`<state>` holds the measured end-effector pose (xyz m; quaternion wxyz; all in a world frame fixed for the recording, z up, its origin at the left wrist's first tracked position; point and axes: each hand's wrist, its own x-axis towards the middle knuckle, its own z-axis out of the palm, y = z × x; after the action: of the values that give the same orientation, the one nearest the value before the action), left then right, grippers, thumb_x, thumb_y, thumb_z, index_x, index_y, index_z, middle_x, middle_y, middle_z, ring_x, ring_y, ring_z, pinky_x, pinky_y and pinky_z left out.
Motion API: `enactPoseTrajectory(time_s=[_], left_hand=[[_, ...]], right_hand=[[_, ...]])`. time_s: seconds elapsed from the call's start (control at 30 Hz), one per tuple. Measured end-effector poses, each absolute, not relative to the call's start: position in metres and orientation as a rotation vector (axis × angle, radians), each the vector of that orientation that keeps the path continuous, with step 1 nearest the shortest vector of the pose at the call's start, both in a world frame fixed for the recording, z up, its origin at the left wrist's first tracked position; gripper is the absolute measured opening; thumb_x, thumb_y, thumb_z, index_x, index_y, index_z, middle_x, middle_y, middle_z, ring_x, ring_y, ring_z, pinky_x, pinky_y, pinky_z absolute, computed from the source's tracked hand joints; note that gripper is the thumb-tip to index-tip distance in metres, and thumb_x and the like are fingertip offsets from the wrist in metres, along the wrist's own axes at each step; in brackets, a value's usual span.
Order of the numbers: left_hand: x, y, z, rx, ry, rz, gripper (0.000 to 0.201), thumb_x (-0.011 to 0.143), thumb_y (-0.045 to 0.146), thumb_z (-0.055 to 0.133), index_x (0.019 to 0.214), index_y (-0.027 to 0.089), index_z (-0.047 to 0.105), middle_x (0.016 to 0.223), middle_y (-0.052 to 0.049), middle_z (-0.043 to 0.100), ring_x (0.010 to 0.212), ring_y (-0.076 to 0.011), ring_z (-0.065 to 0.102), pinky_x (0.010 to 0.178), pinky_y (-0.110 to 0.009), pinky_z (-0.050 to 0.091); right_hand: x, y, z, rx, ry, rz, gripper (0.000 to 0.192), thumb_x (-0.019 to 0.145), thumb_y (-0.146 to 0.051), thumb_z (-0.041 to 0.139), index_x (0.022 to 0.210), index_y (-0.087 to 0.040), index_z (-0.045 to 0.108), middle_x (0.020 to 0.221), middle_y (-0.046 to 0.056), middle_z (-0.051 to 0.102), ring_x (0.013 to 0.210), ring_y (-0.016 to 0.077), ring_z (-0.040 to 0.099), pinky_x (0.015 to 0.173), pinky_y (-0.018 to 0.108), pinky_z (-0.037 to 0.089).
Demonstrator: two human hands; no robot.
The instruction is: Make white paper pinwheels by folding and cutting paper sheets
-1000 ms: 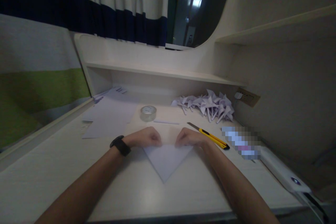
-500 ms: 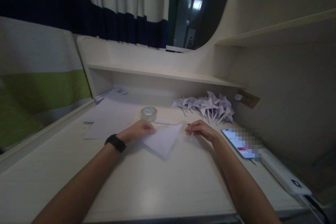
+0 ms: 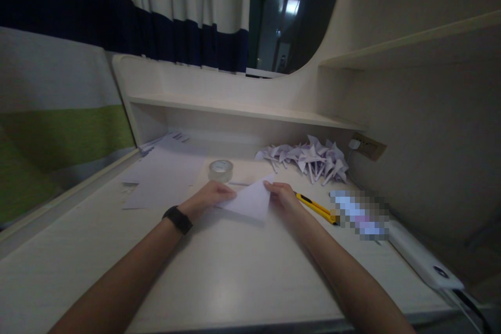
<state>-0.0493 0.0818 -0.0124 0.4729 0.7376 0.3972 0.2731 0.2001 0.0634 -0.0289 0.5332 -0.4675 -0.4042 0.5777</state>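
Note:
A white paper folded into a triangle (image 3: 252, 201) lies on the pale desk (image 3: 219, 271), lifted a little at its right side. My left hand (image 3: 209, 195), with a black watch on its wrist, pinches the paper's left corner. My right hand (image 3: 279, 195) grips the paper's upper right corner. Both hands sit near the middle of the desk, just in front of a roll of clear tape (image 3: 221, 170).
A yellow utility knife (image 3: 315, 207) lies right of my right hand, with a phone (image 3: 358, 214) beyond it. A pile of folded white paper pinwheels (image 3: 309, 157) sits at the back right. Loose paper sheets (image 3: 164, 175) lie at the back left. A white power strip (image 3: 425, 263) runs along the right edge.
The paper triangle was turned from point-toward-me and shifted away. My right hand let go, moved toward the knife, then came back and took the paper's right corner.

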Motion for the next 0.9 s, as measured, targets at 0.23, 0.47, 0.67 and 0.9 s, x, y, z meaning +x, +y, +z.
enactPoseTrajectory(time_s=[0.23, 0.47, 0.67, 0.9], left_hand=[[-0.056, 0.079, -0.004, 1.732, 0.968, 0.53, 0.034, 0.072, 0.046, 0.067, 0.068, 0.013, 0.069, 0.061, -0.003, 0.063, 0.054, -0.0115, 0.048, 0.051, -0.023, 0.03], [-0.062, 0.078, 0.005, 1.745, 0.997, 0.537, 0.037, 0.075, 0.051, 0.066, 0.081, 0.015, 0.072, 0.08, -0.007, 0.071, 0.071, -0.0169, 0.06, 0.061, -0.025, 0.039], [-0.029, 0.062, -0.005, 1.805, 0.759, 0.499, 0.046, 0.08, 0.057, 0.06, 0.077, 0.013, 0.069, 0.071, -0.005, 0.066, 0.059, -0.0134, 0.055, 0.054, -0.024, 0.036], [-0.02, 0.049, -0.012, 1.58, 0.889, 0.691, 0.035, 0.077, 0.045, 0.068, 0.066, 0.012, 0.062, 0.056, 0.001, 0.055, 0.046, -0.0081, 0.044, 0.043, -0.021, 0.026]], right_hand=[[0.222, 0.073, -0.024, -1.148, -0.899, 1.218, 0.026, 0.065, -0.035, 0.077, 0.067, -0.014, 0.062, 0.064, 0.003, 0.065, 0.056, 0.0127, 0.057, 0.051, 0.023, 0.044], [0.235, 0.074, -0.014, -1.185, -0.982, 1.128, 0.036, 0.057, -0.043, 0.082, 0.06, -0.016, 0.059, 0.051, -0.003, 0.054, 0.044, 0.0085, 0.043, 0.041, 0.021, 0.029], [0.19, 0.054, -0.02, -1.16, -1.336, 1.18, 0.043, 0.063, -0.053, 0.076, 0.057, -0.015, 0.057, 0.046, -0.006, 0.048, 0.04, 0.0073, 0.039, 0.04, 0.021, 0.026], [0.249, 0.058, 0.005, -1.499, -1.769, 0.644, 0.044, 0.086, -0.051, 0.052, 0.105, -0.014, 0.067, 0.081, 0.008, 0.071, 0.068, 0.0173, 0.064, 0.059, 0.026, 0.045]])
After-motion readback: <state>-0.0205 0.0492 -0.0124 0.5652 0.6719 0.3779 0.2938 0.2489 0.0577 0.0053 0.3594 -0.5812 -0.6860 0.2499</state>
